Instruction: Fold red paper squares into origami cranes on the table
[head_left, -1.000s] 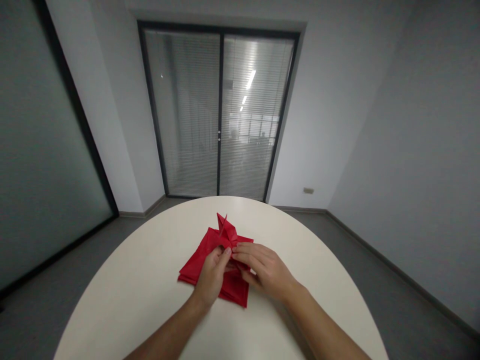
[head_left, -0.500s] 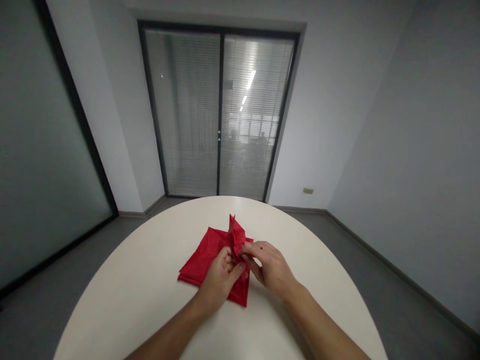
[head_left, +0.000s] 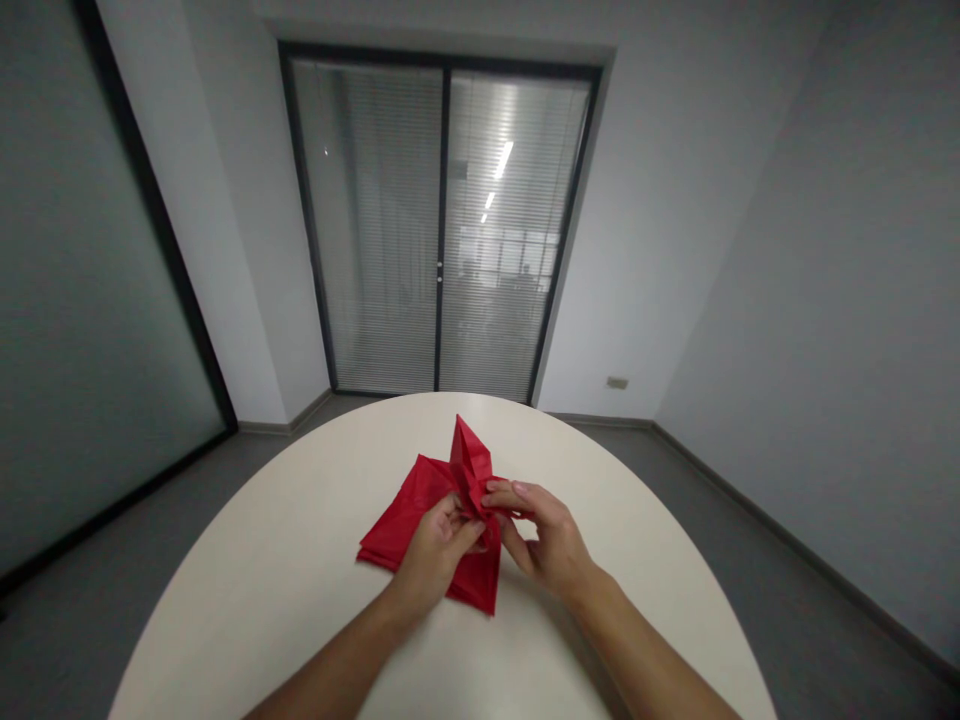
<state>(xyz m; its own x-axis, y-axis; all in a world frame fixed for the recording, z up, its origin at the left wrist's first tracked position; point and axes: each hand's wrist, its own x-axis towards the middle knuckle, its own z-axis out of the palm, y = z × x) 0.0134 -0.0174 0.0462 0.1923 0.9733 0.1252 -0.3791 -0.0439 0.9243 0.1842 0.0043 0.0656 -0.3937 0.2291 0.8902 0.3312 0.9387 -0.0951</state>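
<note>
A red folded cloth (head_left: pixel 405 505), thin and creased, lies in layers on the round table. From its right part a gathered section stands up to a point above my fingers. My left hand (head_left: pixel 437 545) pinches the base of that raised section, thumb towards the right. Against its right side my right hand (head_left: pixel 544 525) grips a bit of the same cloth between thumb and fingers. A small red end shows between the right fingers. The exact fold under the fingertips is hidden.
The pale round table (head_left: pixel 277 610) fills the foreground. Beyond it stands a dark-framed glass door (head_left: pixel 439 230) with blinds. A frosted glass panel (head_left: pixel 82 300) is at the left, and a wall socket (head_left: pixel 617 383) sits low on the back wall.
The raised cloth stands taller and has opened into one broader point. My right hand has shifted slightly right, with its fingers spread a little more; my left thumb has moved slightly up and left.
</note>
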